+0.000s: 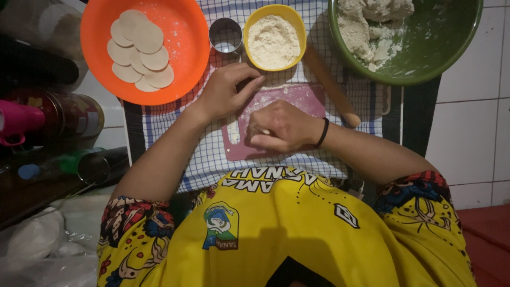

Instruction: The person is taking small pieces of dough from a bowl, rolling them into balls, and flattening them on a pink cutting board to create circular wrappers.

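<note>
Pink cutting board (297, 98), hands (255, 109) covering its centre, edges crowded

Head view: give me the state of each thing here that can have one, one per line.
Orange bowl: holds a pile of cut dough rounds.
Yellow bowl: filled with flour.
Green bowl: holds a lump of dough.
Metal ring cutter: upright, untouched.
Rolling pin: lying on the cloth, unheld.
Pink board: floured, under both hands.
Left hand: fingers curled on the board.
Right hand: closed, pinching something pale.
</note>
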